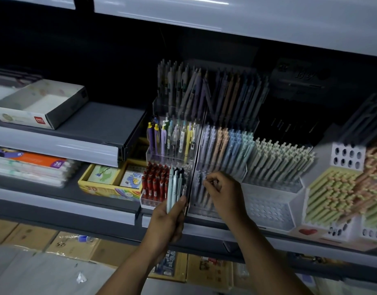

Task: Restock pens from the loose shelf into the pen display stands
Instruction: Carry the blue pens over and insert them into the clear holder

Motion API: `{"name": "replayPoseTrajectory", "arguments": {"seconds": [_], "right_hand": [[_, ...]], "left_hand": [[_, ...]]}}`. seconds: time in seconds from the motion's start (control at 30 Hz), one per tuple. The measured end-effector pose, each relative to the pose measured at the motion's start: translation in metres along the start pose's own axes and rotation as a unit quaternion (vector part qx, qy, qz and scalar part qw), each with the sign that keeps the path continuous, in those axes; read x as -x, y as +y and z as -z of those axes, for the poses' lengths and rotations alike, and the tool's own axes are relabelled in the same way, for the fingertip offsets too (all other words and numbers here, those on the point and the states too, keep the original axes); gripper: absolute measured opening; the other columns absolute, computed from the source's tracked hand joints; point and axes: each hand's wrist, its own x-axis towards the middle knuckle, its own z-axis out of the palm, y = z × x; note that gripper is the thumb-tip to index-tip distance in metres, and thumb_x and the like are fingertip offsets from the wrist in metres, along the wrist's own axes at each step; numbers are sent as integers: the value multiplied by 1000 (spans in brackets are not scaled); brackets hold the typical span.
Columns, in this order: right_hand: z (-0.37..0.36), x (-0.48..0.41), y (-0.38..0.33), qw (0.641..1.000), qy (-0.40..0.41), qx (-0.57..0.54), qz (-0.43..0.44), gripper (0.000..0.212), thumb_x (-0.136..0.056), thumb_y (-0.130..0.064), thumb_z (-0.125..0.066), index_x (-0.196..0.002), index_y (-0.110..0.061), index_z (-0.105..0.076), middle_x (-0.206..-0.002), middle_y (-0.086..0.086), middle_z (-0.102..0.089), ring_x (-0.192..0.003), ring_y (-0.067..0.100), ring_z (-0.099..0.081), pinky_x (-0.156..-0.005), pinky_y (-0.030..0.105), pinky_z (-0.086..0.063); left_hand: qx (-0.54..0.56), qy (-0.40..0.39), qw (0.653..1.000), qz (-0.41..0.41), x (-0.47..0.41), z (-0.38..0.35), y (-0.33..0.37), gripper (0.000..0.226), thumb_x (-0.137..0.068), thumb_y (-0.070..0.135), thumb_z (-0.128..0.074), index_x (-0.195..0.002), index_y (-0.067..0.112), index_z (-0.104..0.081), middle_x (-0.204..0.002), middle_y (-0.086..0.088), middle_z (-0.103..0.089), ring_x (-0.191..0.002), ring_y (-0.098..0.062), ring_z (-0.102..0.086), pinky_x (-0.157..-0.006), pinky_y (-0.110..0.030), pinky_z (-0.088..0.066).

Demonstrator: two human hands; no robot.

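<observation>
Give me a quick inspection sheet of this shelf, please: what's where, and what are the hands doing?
Surface: grey shelf, dimly lit.
Job's things: clear stand holding pale pens; red pens in the stand to its left; pastel pens tiered behind; white perforated stand to the right, whose front holes look empty.
Clutter: yellow box of dinosaur cards; open white box on the higher shelf.
Grippers (hands): left hand grips a bundle of pens; right hand has its fingers curled at the pale pens' tops, and whether it grips one is unclear.
Cables: nothing seen.
Surroundings: cardboard boxes below the shelf.
</observation>
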Motion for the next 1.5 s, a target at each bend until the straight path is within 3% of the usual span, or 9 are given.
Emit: {"name": "replayPoseTrajectory", "arguments": {"seconds": [0.33,0.47,0.57,0.7,0.87,1.03,1.23,1.37,1.5], "right_hand": [[-3,2,2,997,-5,71,2,19,-87,-24,-79,-96,-10,-70,-103,0,-48,-85,16,-57,-76,27,-51],[6,5,-5,998,22,60,-5,27,-89,-29,-76,-109,-14,-65,-108,-2,-47,-91,10,-54,-77,18,-42],[16,5,-16,999,43,-17,-9,19,-92,-31,-72,-102,-15,-69,-100,-2,-54,-84,4,-55,-75,9,-40],[35,3,-32,968,-39,-225,-108,27,-93,-41,-68,-104,-17,-75,-83,-2,-71,-74,14,-68,-67,27,-55],[58,5,-27,945,-66,-270,-170,9,-92,-24,-72,-97,-20,-78,-90,-7,-77,-83,1,-69,-69,16,-52],[64,9,-15,915,-66,-333,-216,12,-93,-15,-70,-102,-10,-77,-63,-20,-68,-58,-8,-59,-56,11,-44],[66,5,-15,907,-118,-329,-234,15,-94,-18,-69,-103,-17,-80,-95,-5,-78,-66,-3,-62,-58,16,-45],[68,0,-12,906,-50,-342,-243,10,-90,-19,-74,-95,-13,-79,-60,-7,-64,-56,11,-53,-54,23,-43],[79,-9,2,878,108,-402,-236,13,-89,-14,-75,-93,-1,-74,-61,6,-62,-52,18,-54,-51,30,-48]], "left_hand": [[-23,-13,1000,-13,-1,1,1,31,-101,32,-58,-80,16,-41,-54,0,-32,-41,-15,-24,-44,-26,-20],[-50,-24,998,-25,-3,-6,0,30,-101,30,-59,-82,13,-43,-55,-3,-33,-41,-17,-25,-41,-25,-24],[-85,-47,994,-45,-6,-14,-3,33,-102,26,-58,-78,11,-41,-50,-6,-34,-36,-17,-26,-39,-25,-26],[-138,-90,985,-52,-10,-26,-10,36,-101,24,-58,-72,10,-41,-46,-4,-36,-34,-16,-29,-39,-26,-27],[-179,-134,973,-48,-13,-33,-17,33,-102,24,-59,-76,9,-44,-47,-3,-41,-35,-16,-32,-40,-25,-30],[-214,-155,962,-73,-14,-38,-17,25,-99,18,-62,-79,9,-51,-51,5,-44,-39,-5,-38,-43,-22,-34],[-237,-184,951,-76,-14,-37,-13,28,-100,18,-62,-75,15,-50,-50,7,-43,-40,-5,-37,-44,-23,-34],[-231,-169,957,-54,-15,-33,-15,23,-100,19,-63,-80,14,-53,-53,5,-43,-40,-10,-35,-42,-24,-32],[-230,-143,962,-32,-18,-26,-17,19,-101,20,-62,-84,16,-54,-54,4,-42,-39,-9,-34,-40,-23,-31]]}}
